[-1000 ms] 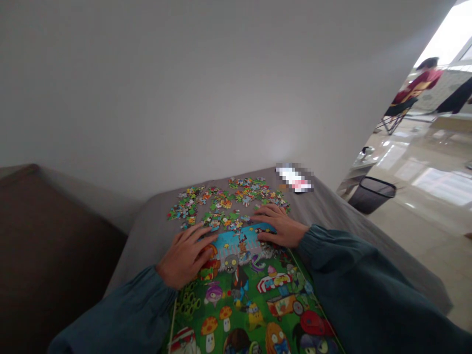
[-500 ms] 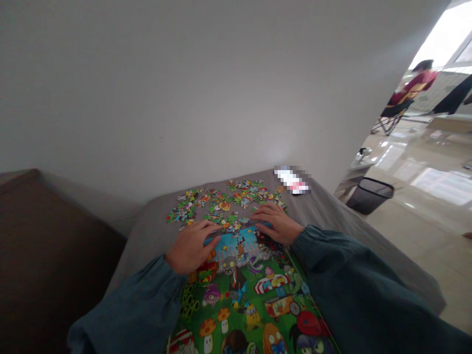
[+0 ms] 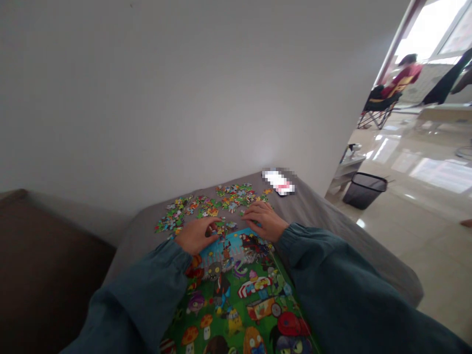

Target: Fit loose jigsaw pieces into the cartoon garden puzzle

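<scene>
A colourful cartoon picture sheet [image 3: 236, 290], mostly green with a light blue top strip, lies in front of me. Beyond its far edge, many small jigsaw puzzle pieces [image 3: 206, 209] are spread in a loose heap. My left hand [image 3: 195, 236] rests at the sheet's far left corner, thumb and fingers apart, with a few pieces showing in the gap between them. Over the sheet's far right corner is my right hand [image 3: 266, 221], palm down and fingers stretched toward the pieces; what lies under them is hidden.
A grey cloth [image 3: 332, 241] covers the table, which stands against a pale wall [image 3: 165, 98]. A phone [image 3: 278, 182] with a blurred screen lies at the back right. To the left is a brown surface [image 3: 47, 265]. A mesh bin [image 3: 365, 191] and a seated person [image 3: 403, 76] are off to the right.
The view has swung, so the table and pieces sit further left in the picture. My left hand has curled more around the pieces at the sheet's far edge. My right hand keeps nearly the same pose.
</scene>
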`<state>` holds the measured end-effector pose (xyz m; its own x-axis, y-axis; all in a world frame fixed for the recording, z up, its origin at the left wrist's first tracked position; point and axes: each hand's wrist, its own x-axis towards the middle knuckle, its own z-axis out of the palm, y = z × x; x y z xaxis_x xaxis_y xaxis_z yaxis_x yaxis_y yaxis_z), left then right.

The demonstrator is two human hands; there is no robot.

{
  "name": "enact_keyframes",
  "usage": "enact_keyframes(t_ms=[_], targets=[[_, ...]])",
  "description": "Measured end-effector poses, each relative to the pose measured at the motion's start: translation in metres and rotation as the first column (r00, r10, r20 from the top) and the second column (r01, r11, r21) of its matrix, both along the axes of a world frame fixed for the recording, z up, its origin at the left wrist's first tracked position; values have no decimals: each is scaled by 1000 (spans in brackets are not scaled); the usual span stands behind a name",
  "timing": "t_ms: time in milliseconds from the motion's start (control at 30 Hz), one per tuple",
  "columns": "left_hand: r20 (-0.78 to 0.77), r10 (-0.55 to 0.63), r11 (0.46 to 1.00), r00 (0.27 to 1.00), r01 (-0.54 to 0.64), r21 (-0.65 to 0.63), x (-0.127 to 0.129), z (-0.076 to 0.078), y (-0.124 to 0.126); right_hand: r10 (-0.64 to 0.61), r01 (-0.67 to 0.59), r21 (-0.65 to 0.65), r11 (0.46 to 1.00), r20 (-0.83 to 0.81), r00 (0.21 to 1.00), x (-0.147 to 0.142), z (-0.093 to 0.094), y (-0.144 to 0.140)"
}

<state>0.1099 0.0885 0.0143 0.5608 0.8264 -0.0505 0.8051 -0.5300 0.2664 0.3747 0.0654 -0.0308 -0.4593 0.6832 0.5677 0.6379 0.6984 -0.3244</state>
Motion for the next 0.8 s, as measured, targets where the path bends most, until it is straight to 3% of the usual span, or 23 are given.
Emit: enact_keyframes(t_ms=[133,233,433,633,800], targets=[[14,33,991,999,-35,131,-3,9,19,-9,9,-5,1000,-5,1000,0,0,1],[-7,-18,984,1000,19,177,11,7,33,-18,18,-11,1000,-4,1000,1,-2,2],[-32,-128,974,991,132,182,48,-5,49,-18,18,-2,1000,-14,1000,2,-7,6],[-64,-253,963,965,258,81,43,-6,42,-41,41,-19,999,-8,999,3,-4,6],[-18,-220,974,975,220,45,46,-2,35,-45,46,-16,999,8,999,4,-4,6]])
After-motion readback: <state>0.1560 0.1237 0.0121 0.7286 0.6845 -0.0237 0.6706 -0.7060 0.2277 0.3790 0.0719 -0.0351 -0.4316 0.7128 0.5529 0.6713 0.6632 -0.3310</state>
